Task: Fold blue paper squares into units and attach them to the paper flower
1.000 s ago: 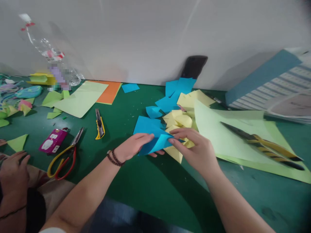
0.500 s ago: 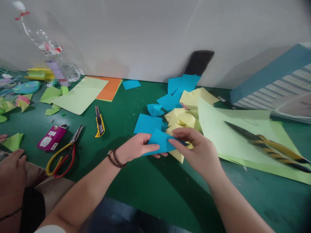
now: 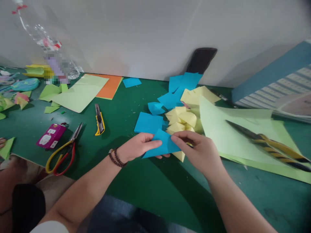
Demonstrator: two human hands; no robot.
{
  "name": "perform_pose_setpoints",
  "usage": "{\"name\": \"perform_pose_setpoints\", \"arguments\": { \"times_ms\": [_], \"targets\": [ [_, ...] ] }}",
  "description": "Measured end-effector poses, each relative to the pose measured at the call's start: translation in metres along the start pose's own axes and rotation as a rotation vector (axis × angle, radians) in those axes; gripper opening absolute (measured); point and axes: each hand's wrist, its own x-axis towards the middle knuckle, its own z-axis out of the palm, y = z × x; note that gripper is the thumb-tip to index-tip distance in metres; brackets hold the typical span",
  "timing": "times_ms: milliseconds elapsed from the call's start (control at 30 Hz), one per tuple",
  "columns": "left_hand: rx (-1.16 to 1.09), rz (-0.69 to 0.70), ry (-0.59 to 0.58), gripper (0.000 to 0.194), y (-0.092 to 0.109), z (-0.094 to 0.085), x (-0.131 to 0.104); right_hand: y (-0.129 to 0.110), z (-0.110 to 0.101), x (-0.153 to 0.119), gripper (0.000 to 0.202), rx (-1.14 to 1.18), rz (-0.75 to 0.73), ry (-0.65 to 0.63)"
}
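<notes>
A piece of blue paper (image 3: 163, 144) is held between both hands, low over the green table. My left hand (image 3: 139, 147) grips its left side, thumb on top and fingertips showing beneath. My right hand (image 3: 196, 147) pinches the upper right edge between thumb and fingers. Just behind lies a stack of blue squares (image 3: 148, 122). Folded yellow papers (image 3: 182, 118) sit behind my right hand, partly covered by it. More blue pieces (image 3: 179, 89) lie farther back, near the wall.
Scissors (image 3: 66, 152), a purple box (image 3: 51, 136) and a yellow cutter (image 3: 99, 119) lie left. Black-and-yellow scissors (image 3: 264, 142) rest on pale green sheets (image 3: 233, 129) at right. A dark phone (image 3: 201, 60) leans on the wall. Another person's hand (image 3: 2, 142) is far left.
My right hand's thumb and fingers have drawn closer together at the blue paper's edge. The other person's hand and green paper at far left have moved left.
</notes>
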Motion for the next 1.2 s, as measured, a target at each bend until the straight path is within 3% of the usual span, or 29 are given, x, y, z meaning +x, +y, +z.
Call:
{"name": "perform_pose_setpoints", "arguments": {
  "times_ms": [1200],
  "targets": [
    [0.041,-0.065,0.004,0.054,-0.0020,0.0000,-0.0006,0.0049,-0.0010,-0.0002,0.022,0.012,0.030,0.098]
  ]
}}
